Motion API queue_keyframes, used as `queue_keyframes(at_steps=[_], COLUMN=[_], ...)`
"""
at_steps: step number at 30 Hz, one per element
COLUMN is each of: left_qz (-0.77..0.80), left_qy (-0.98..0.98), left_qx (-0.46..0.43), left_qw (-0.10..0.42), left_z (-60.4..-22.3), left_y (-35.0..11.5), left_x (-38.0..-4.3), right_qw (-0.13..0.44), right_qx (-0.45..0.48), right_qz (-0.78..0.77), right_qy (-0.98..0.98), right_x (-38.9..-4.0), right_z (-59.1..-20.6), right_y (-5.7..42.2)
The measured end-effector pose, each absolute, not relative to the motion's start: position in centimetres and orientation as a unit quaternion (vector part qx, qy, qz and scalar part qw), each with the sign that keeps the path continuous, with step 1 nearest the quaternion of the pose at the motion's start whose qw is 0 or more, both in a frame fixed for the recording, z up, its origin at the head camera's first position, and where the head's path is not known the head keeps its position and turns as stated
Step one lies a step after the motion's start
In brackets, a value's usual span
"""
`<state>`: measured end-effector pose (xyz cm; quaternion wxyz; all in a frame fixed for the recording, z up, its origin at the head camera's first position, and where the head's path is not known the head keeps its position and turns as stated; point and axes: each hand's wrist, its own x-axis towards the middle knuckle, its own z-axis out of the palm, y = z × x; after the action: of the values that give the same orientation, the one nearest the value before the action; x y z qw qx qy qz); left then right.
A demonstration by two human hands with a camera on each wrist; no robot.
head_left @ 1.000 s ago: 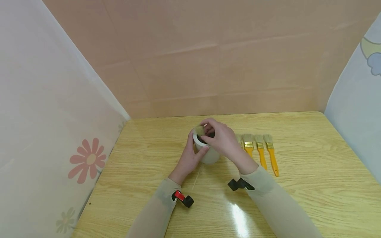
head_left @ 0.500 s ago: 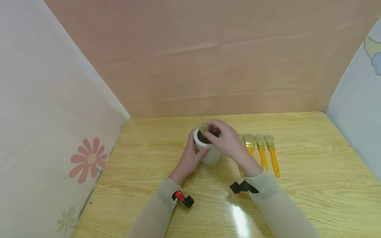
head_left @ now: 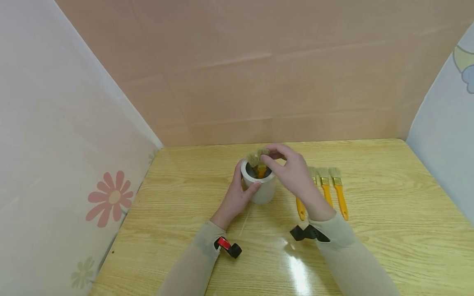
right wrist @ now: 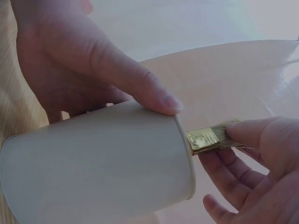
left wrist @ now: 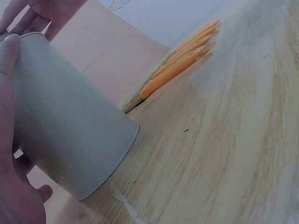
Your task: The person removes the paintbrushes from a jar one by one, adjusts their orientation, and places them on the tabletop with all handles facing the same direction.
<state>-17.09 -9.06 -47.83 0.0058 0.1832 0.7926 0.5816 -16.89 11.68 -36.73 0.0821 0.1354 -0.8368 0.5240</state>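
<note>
A white cylindrical cup [head_left: 262, 193] stands on the wooden table. Around its left side my left hand [head_left: 237, 195] curls, with the thumb near the rim. Two paintbrushes stand handle-down in the cup; the bristles of the left paintbrush [head_left: 252, 159] lean on the far-left rim. My right hand [head_left: 290, 170] is above the right side of the rim. It pinches the bristles of the other paintbrush [right wrist: 203, 141] between thumb and fingers; its gold ferrule pokes out of the cup in the right wrist view. Most of both handles is hidden inside the cup.
Several more paintbrushes [head_left: 340, 197] with orange handles lie side by side to the right of the cup, partly hidden by my right hand and wrist. A thin pale strip [head_left: 244, 222] lies in front of the cup. Fabric walls surround the table.
My right hand has shifted rightward and slightly away over the rim. Two separate brush heads and an orange handle now show at the cup's mouth. My left hand stays on the cup.
</note>
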Motion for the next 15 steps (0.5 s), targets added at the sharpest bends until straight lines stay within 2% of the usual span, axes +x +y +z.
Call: queue_keyframes(at_steps=[15], left_qz=[0.579], left_qy=[0.796], left_qx=[0.176], left_qw=[0.005], left_z=[-47.83], left_y=[-9.03], left_x=[-17.06], right_qw=[0.133], right_qx=[0.124], right_qz=[0.564], right_qy=[-0.805], right_x=[-16.38], right_z=[-35.66], right_y=[12.74])
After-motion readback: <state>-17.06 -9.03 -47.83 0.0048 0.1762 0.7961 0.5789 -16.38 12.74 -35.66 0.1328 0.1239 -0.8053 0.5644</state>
